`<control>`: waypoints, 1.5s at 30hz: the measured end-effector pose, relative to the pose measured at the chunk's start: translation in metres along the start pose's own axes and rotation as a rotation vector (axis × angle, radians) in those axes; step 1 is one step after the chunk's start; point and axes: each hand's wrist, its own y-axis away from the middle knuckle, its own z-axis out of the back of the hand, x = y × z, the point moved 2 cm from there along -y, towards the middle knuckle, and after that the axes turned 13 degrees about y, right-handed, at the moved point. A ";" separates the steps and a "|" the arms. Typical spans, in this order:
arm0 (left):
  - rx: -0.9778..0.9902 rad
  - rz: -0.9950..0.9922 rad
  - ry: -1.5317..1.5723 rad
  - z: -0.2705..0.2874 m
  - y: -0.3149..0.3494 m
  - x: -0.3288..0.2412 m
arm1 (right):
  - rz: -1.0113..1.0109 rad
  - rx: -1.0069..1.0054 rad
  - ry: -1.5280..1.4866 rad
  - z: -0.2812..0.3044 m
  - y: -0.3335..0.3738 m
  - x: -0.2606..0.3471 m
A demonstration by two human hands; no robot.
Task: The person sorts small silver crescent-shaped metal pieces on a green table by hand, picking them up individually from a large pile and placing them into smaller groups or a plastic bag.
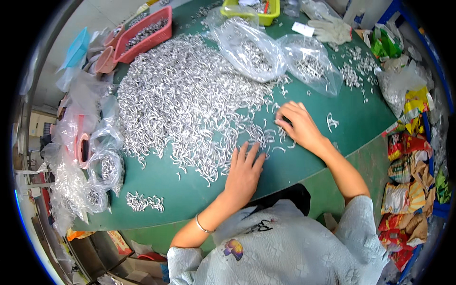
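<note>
Head view shows two hands (244, 173) (300, 126) at one heap (175, 95) of crescents (279, 149), probably hundreds.

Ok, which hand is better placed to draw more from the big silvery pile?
Likely the left hand: it reaches the pile's near edge, while the right hand sits farther right, by loose pieces.

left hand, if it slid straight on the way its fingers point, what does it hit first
The left hand would likely first meet the loose silvery curved pieces just ahead of it; whether it already touches some is unclear.
</note>
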 end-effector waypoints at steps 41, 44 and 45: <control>-0.043 0.039 0.023 0.008 -0.025 -0.004 | -0.761 -0.257 0.163 0.090 0.092 -0.133; -0.037 0.048 -0.002 0.007 -0.031 -0.005 | -0.834 -0.272 0.245 0.088 0.102 -0.145; -0.025 0.049 -0.024 0.006 -0.032 -0.004 | -0.833 -0.266 0.235 0.090 0.103 -0.150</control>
